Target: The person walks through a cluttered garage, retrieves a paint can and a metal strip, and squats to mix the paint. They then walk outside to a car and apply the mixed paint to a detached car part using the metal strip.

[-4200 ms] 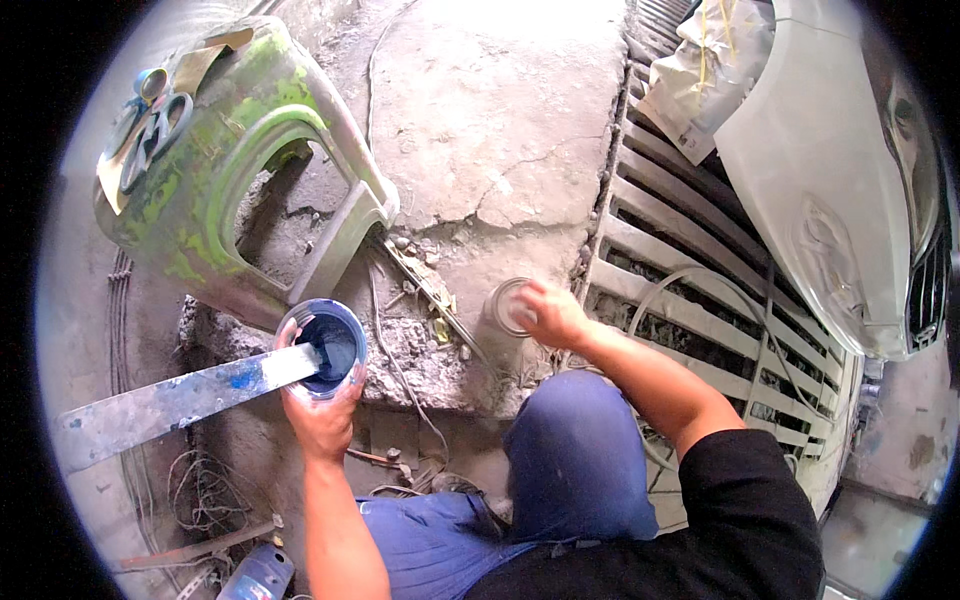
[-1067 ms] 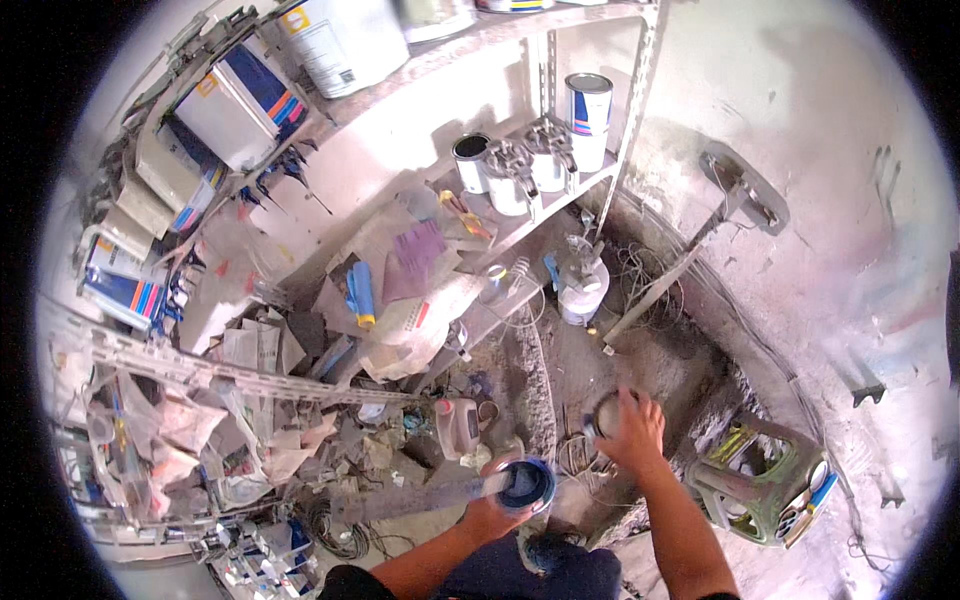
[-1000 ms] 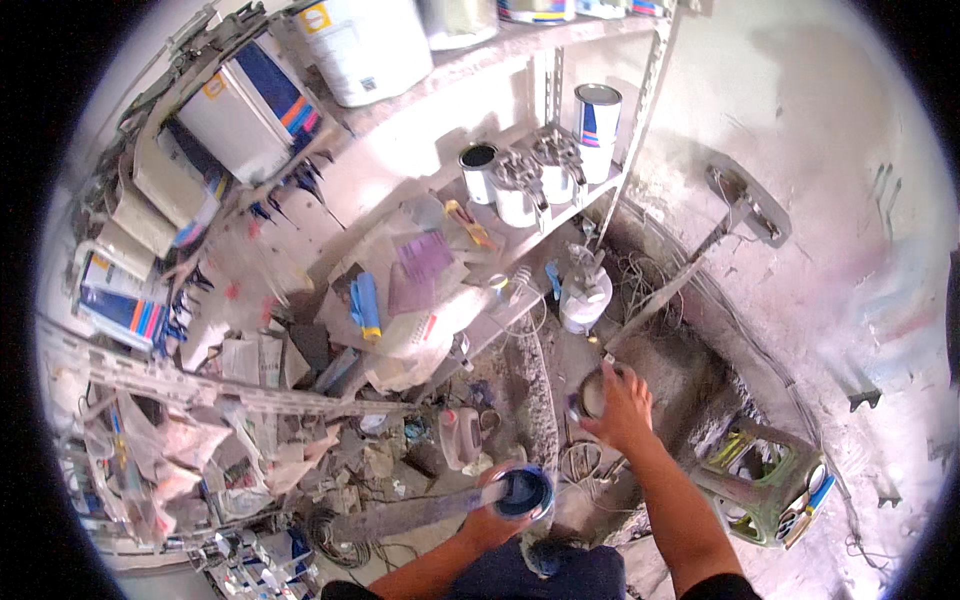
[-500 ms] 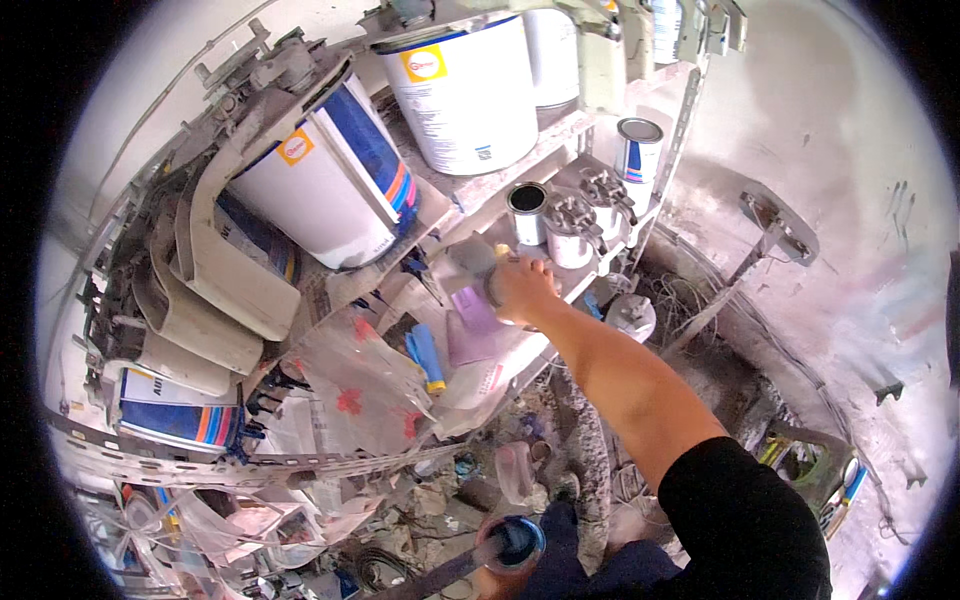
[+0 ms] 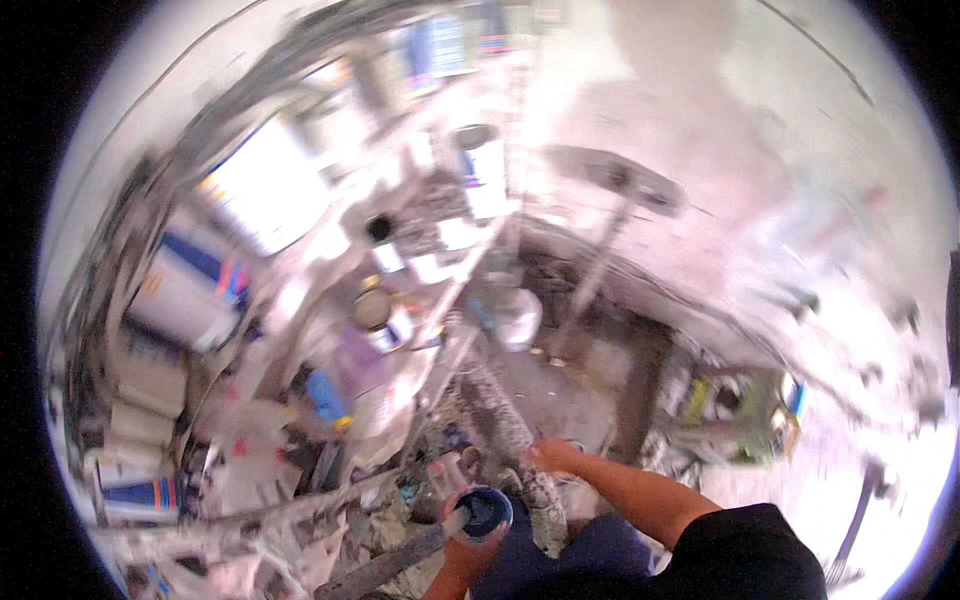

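Low in front of me, my left hand (image 5: 473,556) is wrapped round a clear cup of dark blue paint (image 5: 487,508). A long grey bar (image 5: 385,566) reaches the cup's rim from the lower left; I cannot tell whether it goes inside. My right hand (image 5: 552,457) is above my legs, to the right of the cup and away from the shelf, its fingers smeared by motion. On the shelf stands a small can with a tan top (image 5: 374,306), beside a purple sheet (image 5: 359,360). Behind it is an open can with a dark inside (image 5: 381,230).
Large white paint cans (image 5: 265,185) line the upper shelf at the left. A blue-and-white tin (image 5: 482,175) stands at the shelf's far end. Right of it, a T-shaped stand (image 5: 610,225) rises by the wall. A greenish box (image 5: 730,410) sits on the floor; rubble lies below the shelf.
My right hand has left the thing it gripped on the shelf and drawn back toward me. The view has swung right and is blurred. My left hand still holds the cup.
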`<move>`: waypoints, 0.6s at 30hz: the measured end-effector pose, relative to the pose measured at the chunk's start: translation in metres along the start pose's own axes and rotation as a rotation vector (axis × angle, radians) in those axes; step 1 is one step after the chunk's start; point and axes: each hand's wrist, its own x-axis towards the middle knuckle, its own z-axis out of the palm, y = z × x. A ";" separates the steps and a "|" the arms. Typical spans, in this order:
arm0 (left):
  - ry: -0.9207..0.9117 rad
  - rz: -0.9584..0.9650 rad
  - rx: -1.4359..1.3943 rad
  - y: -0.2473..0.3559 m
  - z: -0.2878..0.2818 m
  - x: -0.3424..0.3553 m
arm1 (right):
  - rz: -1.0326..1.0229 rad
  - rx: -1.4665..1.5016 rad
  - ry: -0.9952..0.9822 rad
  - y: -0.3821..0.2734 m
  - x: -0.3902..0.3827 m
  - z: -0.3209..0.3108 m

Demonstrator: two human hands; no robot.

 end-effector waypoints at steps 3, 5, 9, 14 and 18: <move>-0.206 0.030 -0.180 0.019 0.045 0.012 | 0.057 0.141 0.000 0.044 -0.171 0.039; -0.359 0.199 -0.087 0.059 0.074 0.016 | 0.217 0.301 0.086 0.058 -0.271 0.052; -0.620 0.438 -0.162 0.104 0.164 0.000 | 0.642 0.687 0.384 0.084 -0.407 0.114; -0.958 0.480 -0.254 0.225 0.283 -0.062 | 0.607 1.500 0.692 0.029 -0.490 0.219; -1.164 0.643 -0.372 0.334 0.354 -0.130 | 0.800 1.565 0.924 0.015 -0.528 0.291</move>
